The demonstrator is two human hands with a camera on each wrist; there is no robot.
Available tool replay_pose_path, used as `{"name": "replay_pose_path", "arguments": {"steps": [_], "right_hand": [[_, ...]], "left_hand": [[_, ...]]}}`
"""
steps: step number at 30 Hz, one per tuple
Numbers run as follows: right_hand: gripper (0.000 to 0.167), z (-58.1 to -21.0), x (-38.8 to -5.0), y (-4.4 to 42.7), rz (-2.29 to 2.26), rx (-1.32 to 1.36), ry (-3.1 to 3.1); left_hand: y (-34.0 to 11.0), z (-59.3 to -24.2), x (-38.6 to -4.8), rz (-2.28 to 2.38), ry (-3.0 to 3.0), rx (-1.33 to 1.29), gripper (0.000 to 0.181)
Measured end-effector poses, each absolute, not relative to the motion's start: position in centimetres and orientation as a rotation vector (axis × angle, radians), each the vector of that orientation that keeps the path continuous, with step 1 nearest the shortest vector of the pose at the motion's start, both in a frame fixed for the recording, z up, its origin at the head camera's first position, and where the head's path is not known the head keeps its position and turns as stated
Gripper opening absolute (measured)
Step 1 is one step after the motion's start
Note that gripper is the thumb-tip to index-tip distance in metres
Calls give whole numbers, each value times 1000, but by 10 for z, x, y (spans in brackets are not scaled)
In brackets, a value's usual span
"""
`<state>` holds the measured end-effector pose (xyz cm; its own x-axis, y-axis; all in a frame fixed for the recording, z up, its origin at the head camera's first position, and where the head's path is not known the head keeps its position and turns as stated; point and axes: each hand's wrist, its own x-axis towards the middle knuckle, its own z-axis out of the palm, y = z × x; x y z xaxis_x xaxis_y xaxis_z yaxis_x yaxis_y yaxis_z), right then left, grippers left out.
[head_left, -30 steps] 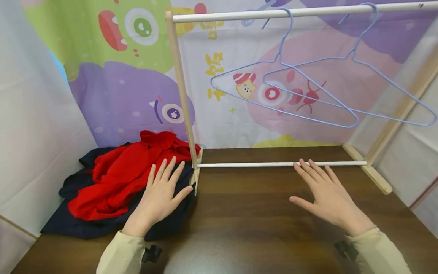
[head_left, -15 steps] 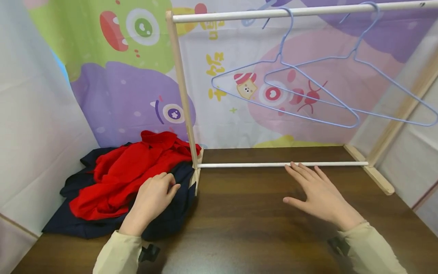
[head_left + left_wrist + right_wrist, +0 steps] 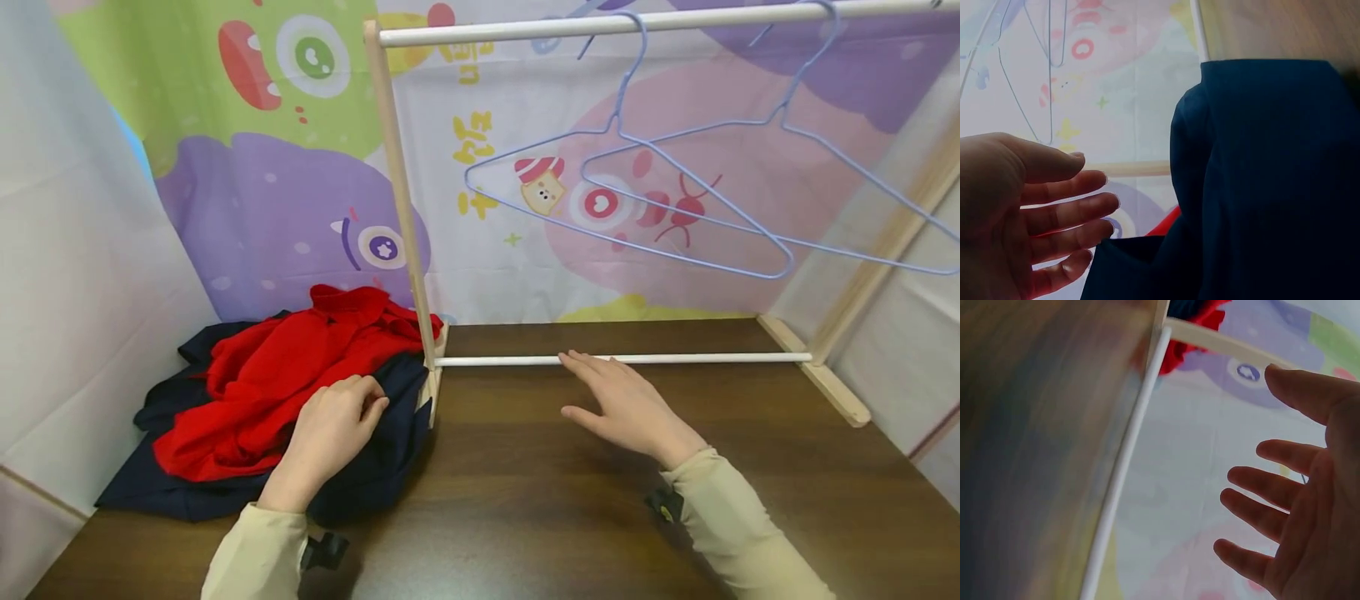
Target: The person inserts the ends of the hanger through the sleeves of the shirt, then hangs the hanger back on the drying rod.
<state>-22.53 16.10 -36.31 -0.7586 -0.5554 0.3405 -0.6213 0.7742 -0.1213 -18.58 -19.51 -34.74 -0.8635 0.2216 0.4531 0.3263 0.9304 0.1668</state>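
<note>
A red garment lies crumpled on top of dark navy clothing at the left of the table. My left hand hovers over the near right part of this pile, its fingers loosely bent. In the left wrist view nothing is between the thumb and fingers, and the navy cloth is beside them. My right hand is over the middle of the table, in front of the rack's lower white bar. Its fingers are extended and apart in the right wrist view, holding nothing.
A wooden rack with a white top rail stands behind the hands. Two blue wire hangers hang from it, a left hanger and a right hanger. The rack's left post rises beside the clothes. A patterned curtain covers the back.
My left hand has drawn back slightly, and its spread fingers have bent loosely. My right hand has moved left toward the table's middle. The clothes and hangers have stayed in place.
</note>
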Motion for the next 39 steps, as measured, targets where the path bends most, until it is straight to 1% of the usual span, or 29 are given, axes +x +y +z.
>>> {"name": "replay_pose_path", "arguments": {"steps": [8, 15, 31, 39], "right_hand": [[64, -364, -231, 122, 415, 990, -2683], [62, -359, -232, 104, 501, 965, -2695], [61, -363, -235, 108, 536, 933, -2735], [61, -365, -236, 106, 535, 964, -2702]], "left_hand": [[-198, -345, -186, -354, -2641, -349, 6], [-200, -344, -185, -368, -2617, -334, 6], [-211, -340, -188, -384, -2547, -295, 8], [-213, -339, -189, -421, -2548, -266, 16]]}}
